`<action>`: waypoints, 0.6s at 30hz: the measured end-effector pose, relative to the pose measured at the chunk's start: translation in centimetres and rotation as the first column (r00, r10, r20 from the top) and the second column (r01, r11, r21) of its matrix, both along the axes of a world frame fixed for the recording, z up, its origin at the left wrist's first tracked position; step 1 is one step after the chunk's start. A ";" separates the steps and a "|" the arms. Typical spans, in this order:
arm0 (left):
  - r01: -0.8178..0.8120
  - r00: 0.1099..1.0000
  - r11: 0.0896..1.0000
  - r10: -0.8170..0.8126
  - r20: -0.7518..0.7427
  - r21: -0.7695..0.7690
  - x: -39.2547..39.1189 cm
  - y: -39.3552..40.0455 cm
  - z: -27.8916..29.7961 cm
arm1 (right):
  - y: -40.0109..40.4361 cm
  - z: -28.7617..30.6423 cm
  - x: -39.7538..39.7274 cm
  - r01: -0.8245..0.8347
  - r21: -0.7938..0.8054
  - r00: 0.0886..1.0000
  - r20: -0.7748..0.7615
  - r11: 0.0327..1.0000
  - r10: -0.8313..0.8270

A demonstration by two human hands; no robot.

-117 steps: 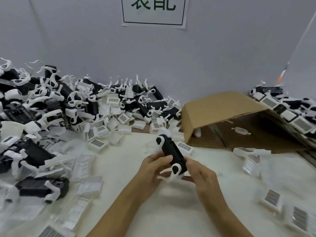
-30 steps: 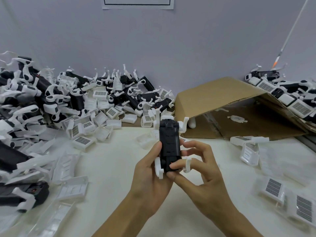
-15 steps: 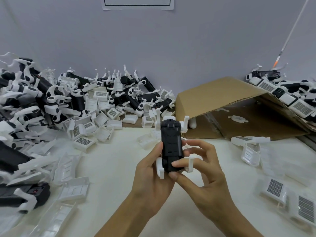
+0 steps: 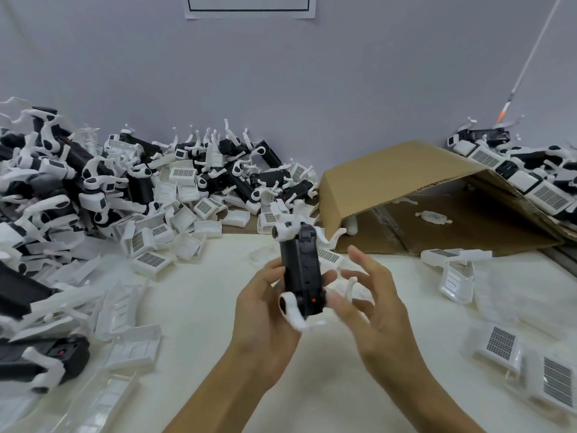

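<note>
- L hand (image 4: 265, 310) grips black unit (image 4: 301, 270) upright above table (image 4: 193, 307), fingers curled round its lower body. A white arm (image 4: 292, 310) juts out at the bottom.
- R hand (image 4: 371, 304) just beside unit, fingers spread, holding nothing; blurred.
- Step, prob.: fitting/checking the arms. Next: R fingers must pinch an arm w/o twisting the unit.
- Writing: white covers (image 4: 501, 342) carry grid stickers, unreadable. Wall sign (image 4: 249, 7) cut off, no text legible.

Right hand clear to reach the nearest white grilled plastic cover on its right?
Probably yes: right hand is open, holding nothing, with open tabletop between it and the white grilled plastic cover.
</note>
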State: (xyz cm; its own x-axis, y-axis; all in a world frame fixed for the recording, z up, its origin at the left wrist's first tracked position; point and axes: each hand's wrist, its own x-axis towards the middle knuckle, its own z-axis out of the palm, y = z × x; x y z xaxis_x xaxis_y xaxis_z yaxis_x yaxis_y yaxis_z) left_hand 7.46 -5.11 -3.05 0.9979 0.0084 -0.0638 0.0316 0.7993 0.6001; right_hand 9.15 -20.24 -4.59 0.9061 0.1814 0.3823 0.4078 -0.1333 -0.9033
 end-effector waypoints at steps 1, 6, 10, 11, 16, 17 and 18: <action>-0.049 0.999 0.996 0.048 0.013 0.079 0.1 0.0 0.0 | -0.1 0.1 0.2 -0.001 0.055 0.998 -0.070 0.998 0.005; -0.291 0.956 0.851 0.275 0.102 0.437 0.4 -0.3 -0.1 | -0.5 0.7 0.5 -0.057 0.120 0.992 -0.105 0.991 0.069; -0.145 0.985 0.856 0.079 0.151 0.497 0.1 -0.4 -0.1 | 0.0 0.6 0.0 -0.114 0.094 0.971 -0.197 0.989 0.131; -0.123 0.985 0.870 0.047 0.168 0.478 0.2 -0.3 -0.1 | 0.0 0.5 0.1 -0.108 0.112 0.966 -0.224 0.988 0.131; -0.439 0.884 0.586 0.417 0.212 0.681 1.6 2.2 -1.1 | -0.5 0.7 0.9 -0.001 0.353 0.925 -0.356 0.935 0.135; -0.454 0.856 0.347 0.424 0.295 0.821 1.9 3.3 -1.6 | -0.6 0.8 1.0 0.012 0.371 0.918 -0.372 0.928 0.137; -0.394 0.877 0.102 0.339 0.341 0.913 2.1 4.4 -2.2 | -0.6 0.8 1.0 0.018 0.375 0.913 -0.383 0.927 0.138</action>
